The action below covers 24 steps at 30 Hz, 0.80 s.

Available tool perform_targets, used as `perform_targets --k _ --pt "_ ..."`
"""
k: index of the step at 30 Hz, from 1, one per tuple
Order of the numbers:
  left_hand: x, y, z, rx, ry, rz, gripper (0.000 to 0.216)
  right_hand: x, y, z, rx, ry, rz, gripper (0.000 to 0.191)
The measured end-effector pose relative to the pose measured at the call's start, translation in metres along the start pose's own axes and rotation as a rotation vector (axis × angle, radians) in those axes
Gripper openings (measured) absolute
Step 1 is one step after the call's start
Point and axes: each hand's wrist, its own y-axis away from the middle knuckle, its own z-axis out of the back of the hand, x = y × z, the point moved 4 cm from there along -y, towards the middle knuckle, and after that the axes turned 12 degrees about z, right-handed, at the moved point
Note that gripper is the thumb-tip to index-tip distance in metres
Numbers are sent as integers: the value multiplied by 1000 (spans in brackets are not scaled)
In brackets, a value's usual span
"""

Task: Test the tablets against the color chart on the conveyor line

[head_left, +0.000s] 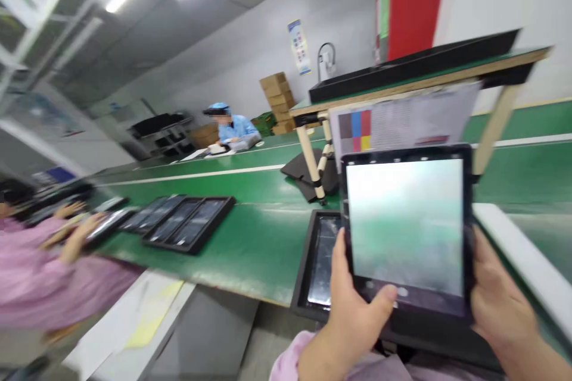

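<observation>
Tablet [404, 220] tilts up over the green bench [261, 244], the left hand [351, 312] and right hand [503, 294] clamped on its opposite sides, seemingly to steady it while leaving the screen uncovered; the left thumb reaches in beside a round icon. A colour-patch sheet [402, 122] faces outward beneath a raised stand [420, 83], probably for easy viewing. Its fine print is illegible; no brand is readable.

Over the green bench [259, 244], a passage is being left between the black trays [209, 230] and the nearer tray [305, 262]; beyond the tablet [406, 226], reach is being blocked by a raised shelf [420, 81] and, rightward, a white bar [531, 262].
</observation>
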Motion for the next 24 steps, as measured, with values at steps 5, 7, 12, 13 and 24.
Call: perform_targets --k 5,7,12,13,24 --pt "-1 0 6 -219 -253 -65 106 28 -23 -17 -4 -426 -69 80" --pt "-1 1 6 -257 -338 -104 112 34 -24 -21 66 -513 -23 67" --pt "0 3 4 -292 -420 -170 116 31 -21 -22 86 -575 -22 57" --pt "-1 3 4 -292 -427 -171 114 31 -21 -21 82 -591 -25 55" --pt "1 2 1 -342 -483 -137 120 28 -21 -22 157 -619 -19 57"
